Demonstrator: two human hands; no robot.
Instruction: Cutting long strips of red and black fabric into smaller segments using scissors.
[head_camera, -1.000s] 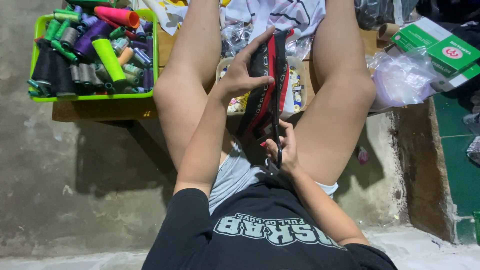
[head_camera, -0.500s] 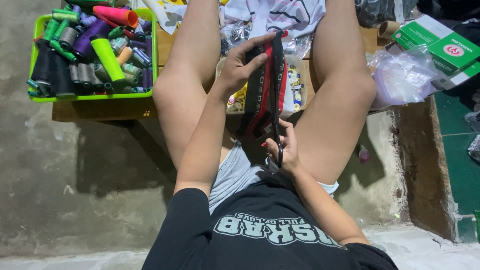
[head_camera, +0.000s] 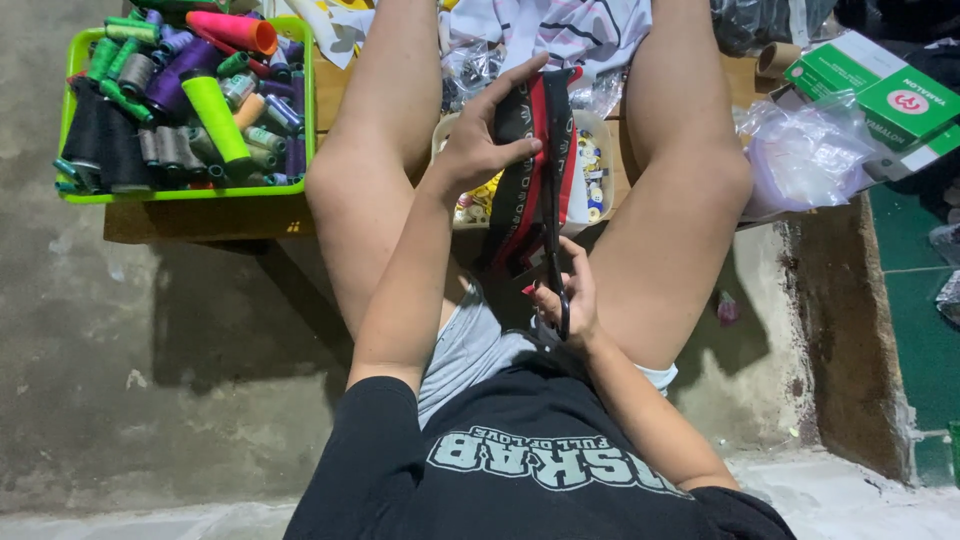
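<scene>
Only one view is running: your head camera. It's looking steeply down over your chest and lap, facing forward past your knees, so the bottom edge is cropping your black shirt (head_camera: 520, 480) and the top edge is cutting across the low wooden board (head_camera: 200, 215) ahead. It's sitting close, with your left hand (head_camera: 480, 145) and right hand (head_camera: 565, 300) filling the centre near the lens. Farther off, it's catching the green thread tray (head_camera: 185, 195) at upper left, the green box (head_camera: 880, 100) at upper right and the concrete floor (head_camera: 150, 360) on the left. No second view is sharing any of this.
</scene>
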